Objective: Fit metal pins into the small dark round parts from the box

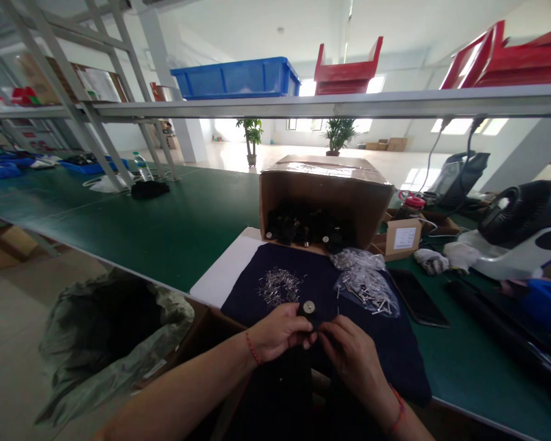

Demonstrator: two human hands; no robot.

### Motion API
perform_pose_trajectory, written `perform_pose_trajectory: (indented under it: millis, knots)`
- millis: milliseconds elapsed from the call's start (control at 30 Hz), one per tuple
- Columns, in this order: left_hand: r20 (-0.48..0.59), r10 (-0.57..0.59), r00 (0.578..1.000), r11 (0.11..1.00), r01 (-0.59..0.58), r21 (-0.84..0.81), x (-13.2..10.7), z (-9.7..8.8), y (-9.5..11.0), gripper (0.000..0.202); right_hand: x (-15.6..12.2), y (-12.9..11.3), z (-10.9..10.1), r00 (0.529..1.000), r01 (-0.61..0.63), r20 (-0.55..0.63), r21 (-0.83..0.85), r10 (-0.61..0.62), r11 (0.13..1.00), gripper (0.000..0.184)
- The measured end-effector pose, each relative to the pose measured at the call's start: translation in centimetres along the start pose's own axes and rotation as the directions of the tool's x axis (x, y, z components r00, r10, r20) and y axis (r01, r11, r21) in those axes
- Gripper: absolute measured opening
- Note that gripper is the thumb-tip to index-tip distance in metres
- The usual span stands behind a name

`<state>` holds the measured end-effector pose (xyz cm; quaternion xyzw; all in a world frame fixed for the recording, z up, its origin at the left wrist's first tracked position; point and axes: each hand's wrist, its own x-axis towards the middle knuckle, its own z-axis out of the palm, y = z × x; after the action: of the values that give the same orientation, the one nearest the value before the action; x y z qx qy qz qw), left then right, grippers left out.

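My left hand is closed around a small black part with a round silver metal disc on its top. Close beside it, my right hand pinches with thumb and forefinger at the part's lower right side; whatever sits between those fingertips is too small to make out. Both hands are over the front of a dark blue cloth. On the cloth just beyond my left hand lies a loose pile of small metal pins. A clear plastic bag of longer metal pins rests to the right.
An open cardboard box of similar black parts stands behind the cloth. At right are a dark phone or tablet and a fan. A sack-lined bin is at lower left. Overhead, a shelf carries a blue crate.
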<state>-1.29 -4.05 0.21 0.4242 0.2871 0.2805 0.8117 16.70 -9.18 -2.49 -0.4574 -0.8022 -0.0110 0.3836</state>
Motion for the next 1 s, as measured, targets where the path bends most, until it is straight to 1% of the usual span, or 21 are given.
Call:
perform_pose_trajectory:
  millis: [67, 100, 167, 200, 233, 267, 300, 333, 367, 400, 433, 467, 500, 567, 767, 1000]
  knots:
    - [0.010, -0.049, 0.999, 0.997, 0.048, 0.053, 0.8, -0.3, 0.1, 0.022, -0.2, 0.4, 0.2, 0.997, -0.036, 0.067, 0.029, 0.034, 0.999, 0.023]
    - [0.014, -0.074, 0.997, 0.994, 0.072, 0.081, 1.2, -0.4, 0.2, 0.022, -0.3, 0.6, 0.2, 0.992, -0.067, 0.108, 0.069, 0.060, 0.995, 0.024]
    - [0.023, -0.113, 0.993, 0.985, 0.109, 0.131, 1.7, -0.5, 0.2, 0.021, -0.4, 0.7, -0.1, 0.976, -0.169, 0.175, 0.204, 0.134, 0.964, 0.028]
    - [0.028, -0.128, 0.991, 0.981, 0.122, 0.154, 1.9, -0.4, 0.2, 0.020, -0.3, 0.7, -0.4, 0.962, -0.247, 0.192, 0.291, 0.197, 0.924, 0.031]
    - [0.033, -0.139, 0.990, 0.976, 0.131, 0.175, 2.1, -0.4, 0.3, 0.020, -0.1, 0.7, -0.7, 0.936, -0.346, 0.201, 0.385, 0.288, 0.856, 0.036]
    - [0.038, -0.147, 0.988, 0.971, 0.137, 0.195, 2.2, -0.4, 0.3, 0.019, 0.2, 0.6, -1.0, 0.894, -0.445, 0.203, 0.485, 0.398, 0.753, 0.042]
    - [0.041, -0.154, 0.987, 0.966, 0.142, 0.214, 2.2, -0.3, 0.4, 0.018, 0.6, 0.4, -1.3, 0.835, -0.523, 0.207, 0.586, 0.509, 0.619, 0.048]
    - [0.044, -0.160, 0.986, 0.962, 0.146, 0.230, 2.2, -0.2, 0.4, 0.017, 1.1, 0.3, -1.6, 0.765, -0.564, 0.216, 0.678, 0.607, 0.471, 0.054]
    - [0.044, -0.163, 0.986, 0.959, 0.148, 0.243, 2.3, -0.1, 0.5, 0.016, 1.6, 0.1, -1.7, 0.699, -0.572, 0.236, 0.751, 0.675, 0.330, 0.058]
    - [0.044, -0.164, 0.985, 0.956, 0.148, 0.254, 2.3, -0.1, 0.6, 0.015, 2.2, 0.0, -1.8, 0.652, -0.559, 0.262, 0.800, 0.711, 0.217, 0.060]
    - [0.044, -0.163, 0.986, 0.954, 0.146, 0.263, 2.3, 0.0, 0.6, 0.015, 2.7, 0.0, -1.8, 0.631, -0.543, 0.291, 0.828, 0.720, 0.142, 0.062]
    - [0.044, -0.162, 0.986, 0.952, 0.144, 0.271, 2.3, 0.1, 0.7, 0.015, 3.2, -0.1, -1.7, 0.623, -0.539, 0.318, 0.837, 0.715, 0.097, 0.063]
    - [0.043, -0.160, 0.986, 0.950, 0.142, 0.279, 2.3, 0.2, 0.7, 0.016, 3.6, 0.0, -1.5, 0.618, -0.548, 0.345, 0.833, 0.707, 0.072, 0.064]
    - [0.039, -0.159, 0.986, 0.946, 0.141, 0.291, 2.3, 0.3, 0.8, 0.016, 4.2, 0.1, -1.2, 0.611, -0.572, 0.380, 0.819, 0.695, 0.055, 0.065]
    - [0.027, -0.162, 0.986, 0.941, 0.146, 0.306, 2.4, 0.4, 0.8, 0.014, 4.3, 0.2, -0.6, 0.592, -0.594, 0.399, 0.803, 0.700, 0.046, 0.066]
    - [0.007, -0.162, 0.987, 0.930, 0.150, 0.335, 2.5, 0.7, 0.8, 0.013, 4.7, -0.6, -0.8, 0.526, -0.616, 0.383, 0.787, 0.759, 0.030, 0.066]
